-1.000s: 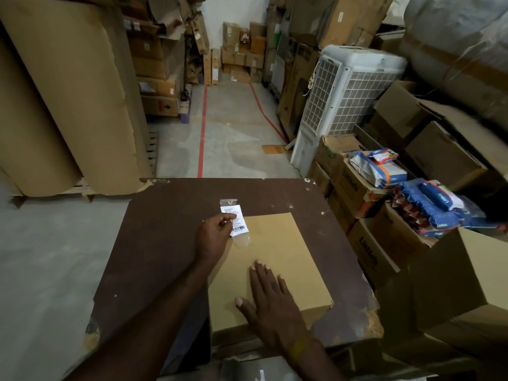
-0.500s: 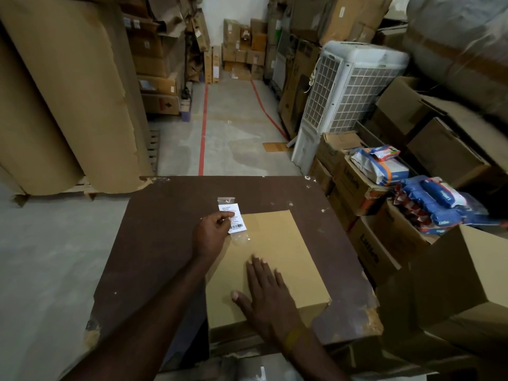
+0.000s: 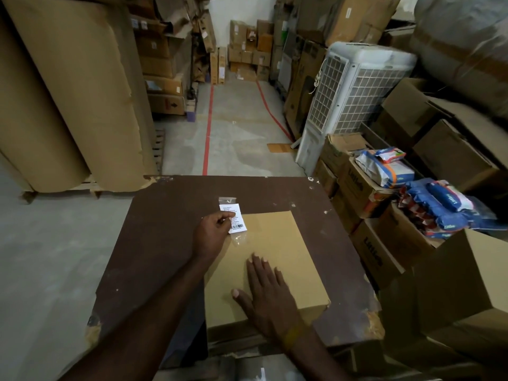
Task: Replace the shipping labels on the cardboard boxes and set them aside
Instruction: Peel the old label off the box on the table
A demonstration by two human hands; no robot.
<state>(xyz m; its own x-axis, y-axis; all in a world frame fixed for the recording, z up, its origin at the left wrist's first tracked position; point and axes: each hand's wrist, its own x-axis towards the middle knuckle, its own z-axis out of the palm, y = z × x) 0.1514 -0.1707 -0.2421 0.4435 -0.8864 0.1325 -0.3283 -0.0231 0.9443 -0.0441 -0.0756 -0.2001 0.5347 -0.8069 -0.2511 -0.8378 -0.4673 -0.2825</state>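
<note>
We hold the shipping label (image 3: 234, 219), sealed in a clear sleeve, between the thumb and fingers of the left hand (image 3: 211, 232). The label stands at the far left corner of the cardboard box (image 3: 277, 257), and the lower end of the sleeve looks to be touching the box top there. The right hand (image 3: 268, 294) lies flat on the box with fingers straight and spread, pressing it down onto the brown table (image 3: 165, 243).

Risks from this position, as we judge them:
- The sleeve may tear or leave tape on the cardboard if we pull it at a steep angle.
- The box may slide toward the near table edge, which is chipped, if the right hand eases its pressure while the left hand pulls.
- The label may stick to itself if the loose sleeve folds over.

Compared with the frame one second earlier, little differs. The left hand keeps the same pinch on the label at the same corner, and the right hand remains flat on the same part of the box. The whole scene sits slightly higher in view, which we attribute to a small tilt of the head camera. The stacked cartons (image 3: 365, 193) on the right have not moved.
</note>
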